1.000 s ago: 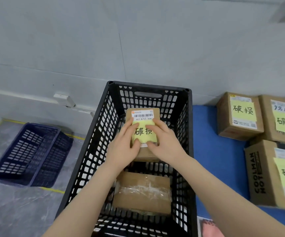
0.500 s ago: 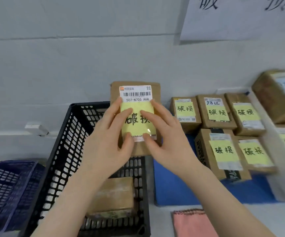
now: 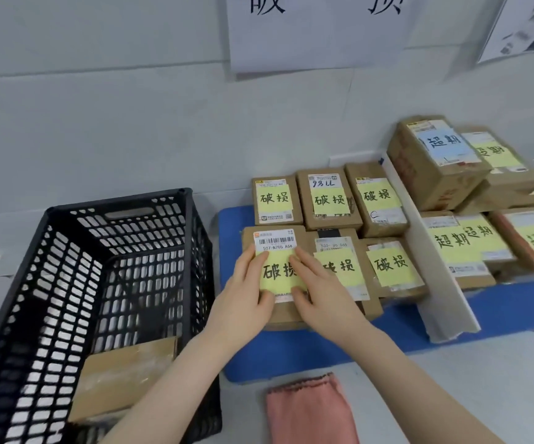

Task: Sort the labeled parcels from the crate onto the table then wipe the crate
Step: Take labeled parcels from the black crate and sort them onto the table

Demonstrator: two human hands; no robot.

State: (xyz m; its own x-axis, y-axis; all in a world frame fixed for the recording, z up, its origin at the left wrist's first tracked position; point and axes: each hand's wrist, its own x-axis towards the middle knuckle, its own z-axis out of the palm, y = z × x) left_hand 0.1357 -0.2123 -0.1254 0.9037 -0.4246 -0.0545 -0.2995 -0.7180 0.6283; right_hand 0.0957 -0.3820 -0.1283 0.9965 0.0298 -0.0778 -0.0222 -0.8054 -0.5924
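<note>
Pale grey wall ran behind the bench, with a white paper sign taped up high. On the bench's left stood a black crate, and one brown box lay on its floor at the near side. Right of the crate, a blue mat covered part of the bench.

Both hands lay on one labeled parcel at the mat's near left, just right of the crate. It carried a barcode label and a yellow note reading 破损. The left hand was spread flat over the parcel's left side, fingers fairly straight and thumb on the note's lower edge. The right hand was spread the same way over its right side. Whether the parcel rested fully on the mat could not be told.

Five more parcels with 破损 notes sat beside and beyond it. A white divider separated them from a stack marked 超期 further right. A pink cloth lay on the bench nearest the person.
</note>
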